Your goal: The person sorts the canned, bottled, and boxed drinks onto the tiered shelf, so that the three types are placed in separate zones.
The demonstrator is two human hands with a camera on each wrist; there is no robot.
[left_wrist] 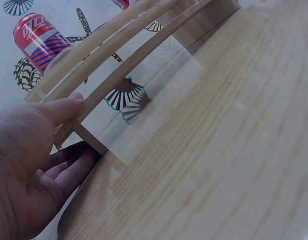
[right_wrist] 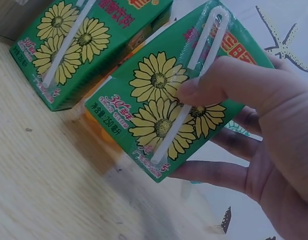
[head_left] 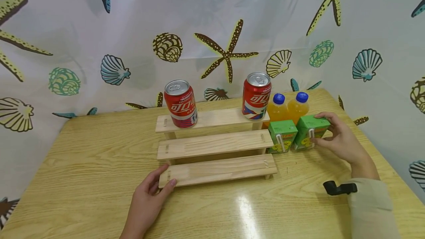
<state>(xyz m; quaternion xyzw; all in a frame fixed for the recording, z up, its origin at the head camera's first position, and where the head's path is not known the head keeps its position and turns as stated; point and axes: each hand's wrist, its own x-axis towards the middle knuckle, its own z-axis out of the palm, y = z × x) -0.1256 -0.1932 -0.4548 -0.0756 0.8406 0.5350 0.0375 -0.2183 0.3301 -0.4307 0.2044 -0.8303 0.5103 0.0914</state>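
Observation:
My right hand (head_left: 342, 141) grips a green juice carton (head_left: 312, 130) with a white straw on its front, thumb on the front face and fingers round the back. In the right wrist view the held carton (right_wrist: 164, 95) is tilted, its yellow flowers facing the camera. A second green carton (head_left: 283, 135) stands upright just left of it. At the left end of the three-step wooden rack (head_left: 216, 170), my left hand (head_left: 147, 194) holds the lowest step, thumb on top (left_wrist: 68, 107) and fingers beside and under its end. Two red cola cans (head_left: 180, 104) stand on the top step.
Two orange juice bottles (head_left: 299, 106) with blue caps stand behind the cartons, right of the rack. The wooden table (head_left: 99, 158) meets a white curtain (head_left: 132, 17) printed with shells and starfish at its back edge. A black strap end (head_left: 340, 188) sticks out from the right sleeve.

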